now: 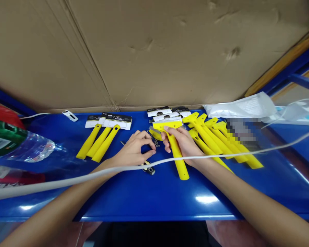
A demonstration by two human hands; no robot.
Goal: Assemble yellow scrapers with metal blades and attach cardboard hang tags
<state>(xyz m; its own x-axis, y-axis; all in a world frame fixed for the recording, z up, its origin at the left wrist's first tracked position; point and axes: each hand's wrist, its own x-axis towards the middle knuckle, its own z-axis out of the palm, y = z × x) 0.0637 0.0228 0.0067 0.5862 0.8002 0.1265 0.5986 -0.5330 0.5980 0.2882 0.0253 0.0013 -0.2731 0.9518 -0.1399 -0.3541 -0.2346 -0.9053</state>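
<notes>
My right hand (181,139) is wrapped round the upper part of a yellow scraper handle (179,157), its wide head pointing away from me. To its left, my left hand (137,148) has its fingers curled, thumb and fingertips near each other; whatever they may hold is too small to tell. Small metal pieces (156,142) lie on the blue table between my hands. Beneath my left hand rests a black and yellow tool (148,168), partly hidden. A white cable crosses the view in front of my forearms.
Several yellow handles (231,144) lie at the right, and yellow handles with card labels (117,120) at the left. More cards (159,111) are behind my hands. A plastic bottle (33,147) stands out at far left, a white bag (239,107) at back right. Cardboard (154,55) lines the back.
</notes>
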